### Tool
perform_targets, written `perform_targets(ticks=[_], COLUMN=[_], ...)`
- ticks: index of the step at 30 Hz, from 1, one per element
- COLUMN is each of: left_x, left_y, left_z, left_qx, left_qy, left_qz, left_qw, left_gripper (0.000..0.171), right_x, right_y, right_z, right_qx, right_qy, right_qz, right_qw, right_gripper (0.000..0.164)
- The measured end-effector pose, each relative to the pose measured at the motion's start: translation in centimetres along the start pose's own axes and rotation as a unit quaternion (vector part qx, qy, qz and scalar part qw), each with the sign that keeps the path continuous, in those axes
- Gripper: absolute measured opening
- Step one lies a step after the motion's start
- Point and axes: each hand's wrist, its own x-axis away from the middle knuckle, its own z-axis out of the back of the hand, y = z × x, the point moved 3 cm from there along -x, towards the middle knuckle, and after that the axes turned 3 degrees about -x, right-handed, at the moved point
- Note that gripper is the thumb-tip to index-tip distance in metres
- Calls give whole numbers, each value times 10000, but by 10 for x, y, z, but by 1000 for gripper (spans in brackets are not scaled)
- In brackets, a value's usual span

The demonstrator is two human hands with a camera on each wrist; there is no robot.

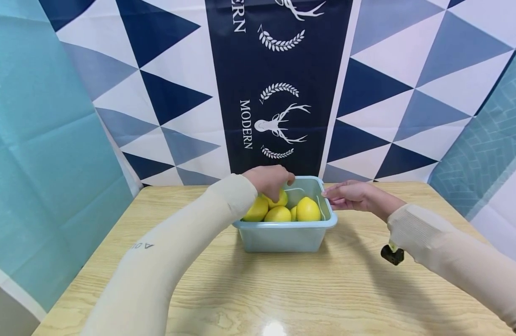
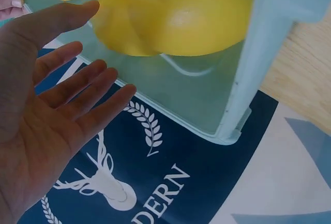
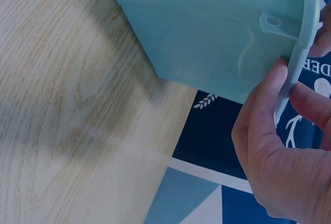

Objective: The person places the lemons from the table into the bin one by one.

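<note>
A light blue plastic basin (image 1: 283, 239) holds several yellow lemons (image 1: 308, 210). Above its back left part is my left hand (image 1: 269, 180), reaching over the lemons. In the left wrist view this hand (image 2: 57, 84) has its fingers spread and nothing in its grasp, with the thumb tip close beside a lemon (image 2: 116, 25). At the basin's right side my right hand (image 1: 353, 196) holds the rim. The right wrist view shows the thumb over the rim (image 3: 310, 22) and the fingers (image 3: 271, 87) against the outer wall below it.
The basin stands on a light wooden table (image 1: 258, 289) near its back edge. Behind hangs a patterned cloth (image 1: 283, 60) with deer heads and triangles. A teal cloth (image 1: 52, 140) covers the left side. A small black device (image 1: 392, 255) hangs at the right sleeve.
</note>
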Motion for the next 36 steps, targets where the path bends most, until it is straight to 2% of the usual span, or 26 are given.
perform_targets(ticks=[9,18,30,36], left_x=[-1,-4,-1,2], left_y=[-2,0,1,-2], left_z=[-8,-12,-13,-14], left_qx=[94,81,75,268], left_qy=[-263,-284,-348,-481], left_qz=[-79,-121,-18,129], left_qw=[9996,9995,9994,9984], left_gripper=[46,44,41,38], right_x=[0,0,-1,1], right_y=[0,1,1,0], right_z=[0,-2,-1,-1], right_qx=[-70,-92,-3,3], right_qy=[55,12,-27,-12], right_qz=[-47,29,69,62], right_qw=[9999,10000,10000,10000], right_gripper=[41,38,45,46])
